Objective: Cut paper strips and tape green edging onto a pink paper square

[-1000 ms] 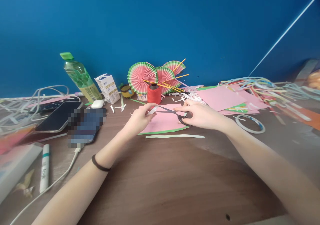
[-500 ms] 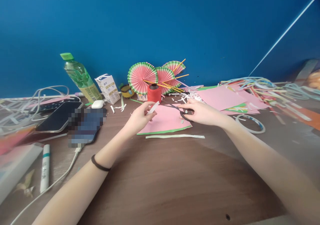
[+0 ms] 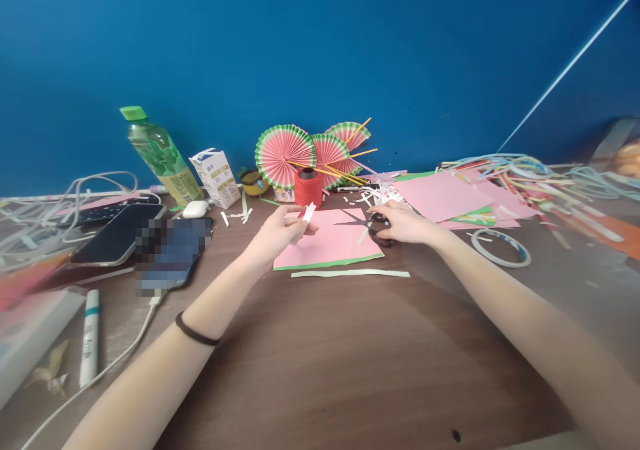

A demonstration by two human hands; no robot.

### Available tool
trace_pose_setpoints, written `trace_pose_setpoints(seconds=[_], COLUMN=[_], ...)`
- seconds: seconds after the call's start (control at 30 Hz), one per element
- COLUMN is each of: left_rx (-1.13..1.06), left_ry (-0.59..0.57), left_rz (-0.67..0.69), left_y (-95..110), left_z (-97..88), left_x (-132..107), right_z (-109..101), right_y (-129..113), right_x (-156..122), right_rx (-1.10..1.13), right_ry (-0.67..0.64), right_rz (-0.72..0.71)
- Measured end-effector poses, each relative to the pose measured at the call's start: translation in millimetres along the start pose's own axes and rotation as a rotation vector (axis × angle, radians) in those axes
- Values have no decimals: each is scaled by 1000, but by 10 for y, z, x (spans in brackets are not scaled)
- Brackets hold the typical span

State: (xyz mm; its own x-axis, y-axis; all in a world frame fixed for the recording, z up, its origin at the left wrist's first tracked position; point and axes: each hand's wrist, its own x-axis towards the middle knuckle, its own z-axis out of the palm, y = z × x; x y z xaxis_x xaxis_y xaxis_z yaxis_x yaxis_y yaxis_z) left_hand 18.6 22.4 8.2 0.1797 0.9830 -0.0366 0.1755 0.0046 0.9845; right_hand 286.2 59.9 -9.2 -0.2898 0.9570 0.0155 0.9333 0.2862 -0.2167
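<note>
Between the fingertips of my left hand [image 3: 286, 227] is a small white paper strip [image 3: 309, 211], raised above the left part of a pink sheet [image 3: 333, 240] with a green front edge. My right hand [image 3: 407, 222] grips black-handled scissors [image 3: 356, 221] by the loops; the blades are spread and point left over the sheet. A small pale scrap [image 3: 363, 235] is beside the scissors. In front of the sheet lies a long pale green paper strip [image 3: 350, 273]. Just behind my left hand stands a red spool of thread [image 3: 309, 189].
Pleated watermelon-coloured paper fans [image 3: 286, 153] lean on the blue wall. At left are a green bottle [image 3: 163, 153], a white carton [image 3: 217, 178], phones [image 3: 120, 232] and a marker [image 3: 90, 337]. Pink sheets [image 3: 447, 195], paper strips and a tape roll [image 3: 501, 248] lie at right.
The scissors' blades have spread wider, and my right hand has shifted slightly right. The white strip in my left hand has turned a little.
</note>
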Motion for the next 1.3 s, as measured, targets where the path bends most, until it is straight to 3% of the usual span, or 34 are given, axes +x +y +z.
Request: trace_pose_setpoints(seconds=[0.17,0.33,0.5,0.73,0.9,1.1,1.3], left_rx=[-108,-198,-139,-326,-329,-305,-130], left_ry=[-108,-130,-124,-149,-140,-216,-204], left_rz=[-68,-72,-53,-111,-128,-106,-52], left_y=[64,81,39,48,51,10,18], left_z=[57,186,281,308,326,349,371], left_x=[-30,-98,-128,-128,-148,-138,-161], right_z=[-16,83,140,101,113,156,154], right_y=[-299,-738,-927,-975,-971,-953,-935], right_x=[-57,-226,-364,-396,-393,-381,-386], right_rx=[334,737,738,757,721,660,648], right_ry=[313,373,360,340,437,536,571], right_rz=[-174,-378,-421,-490,-489,-498,-464])
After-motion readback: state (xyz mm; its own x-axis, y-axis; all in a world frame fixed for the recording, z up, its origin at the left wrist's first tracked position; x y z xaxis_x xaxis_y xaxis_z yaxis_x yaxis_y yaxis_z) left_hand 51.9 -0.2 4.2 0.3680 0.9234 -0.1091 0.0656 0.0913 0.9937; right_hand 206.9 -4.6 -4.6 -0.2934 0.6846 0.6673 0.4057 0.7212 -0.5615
